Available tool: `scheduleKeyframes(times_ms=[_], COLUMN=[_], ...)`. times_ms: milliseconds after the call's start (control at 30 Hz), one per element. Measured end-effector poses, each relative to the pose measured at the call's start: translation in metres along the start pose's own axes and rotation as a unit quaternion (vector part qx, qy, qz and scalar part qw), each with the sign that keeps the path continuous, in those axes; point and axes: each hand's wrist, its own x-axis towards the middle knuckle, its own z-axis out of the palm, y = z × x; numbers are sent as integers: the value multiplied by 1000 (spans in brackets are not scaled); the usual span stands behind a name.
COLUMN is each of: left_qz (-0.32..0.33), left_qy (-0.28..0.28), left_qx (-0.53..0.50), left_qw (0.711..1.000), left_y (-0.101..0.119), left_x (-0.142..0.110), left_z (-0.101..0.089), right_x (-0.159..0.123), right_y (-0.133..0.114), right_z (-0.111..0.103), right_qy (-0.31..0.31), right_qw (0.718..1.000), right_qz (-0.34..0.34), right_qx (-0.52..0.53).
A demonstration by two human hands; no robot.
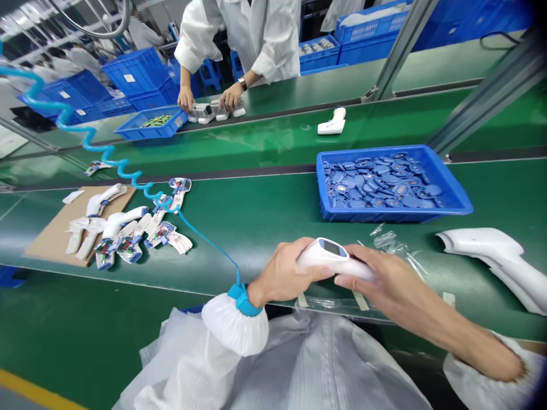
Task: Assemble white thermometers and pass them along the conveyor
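Between my two hands, above the near edge of the green bench, is a white infrared thermometer with a small grey display facing up. My left hand wraps round its head end, and a blue strap circles that wrist. Fingers and thumb of my right hand close on its other end. Crumpled clear plastic film lies just beyond my right hand. Further right rests a larger white gun-shaped housing. Beyond my hands stands a blue tray full of blue oval parts.
Opened thermometer halves with circuit boards lie at left, partly on a cardboard sheet. A coiled blue cord runs to my left wrist. One white thermometer sits on the middle belt. Across it, a co-worker's hands touch several thermometers beside a blue bin.
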Motion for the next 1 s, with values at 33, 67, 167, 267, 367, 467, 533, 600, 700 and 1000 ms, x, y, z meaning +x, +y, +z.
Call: scheduleKeyframes(times_ms=[33, 67, 167, 267, 367, 467, 533, 600, 700, 1000], left_qz=[15, 28, 34, 21, 26, 65, 62, 43, 27, 13], left_qy=[4, 8, 4, -4, 15, 69, 65, 32, 36, 88], left_qx=[-5, -11, -18, 5, 32, 36, 66, 123, 228, 228], left_qw=[1000, 1000, 999, 1000, 999, 995, 994, 991, 973, 970], left_y=[0, 0, -1, -3, -3, 0, 2, 3, 3, -2], left_x=[0, 0, 0, -1, -2, -3, -4, -4, -3, 1], left_z=[-1, -2, -5, -6, -2, 4, 9, 11, 9, 4], right_x=[1, 2, 5, 8, 17, 33, 46, 58, 68, 72], right_y=[-1, -4, -11, -19, -30, -46, -55, -61, -65, -64], right_z=[1, 2, 6, 8, 12, 26, 38, 49, 55, 56], right_qy=[-8, -17, -6, 16, 46, 166, 259, 308, 335, 327], right_qw=[999, 998, 993, 991, 989, 984, 963, 939, 916, 944], right_qz=[8, 18, 37, 32, 9, -16, -57, -116, -183, -36], right_qx=[31, 63, 109, 127, 143, 56, -35, -105, -122, 2])
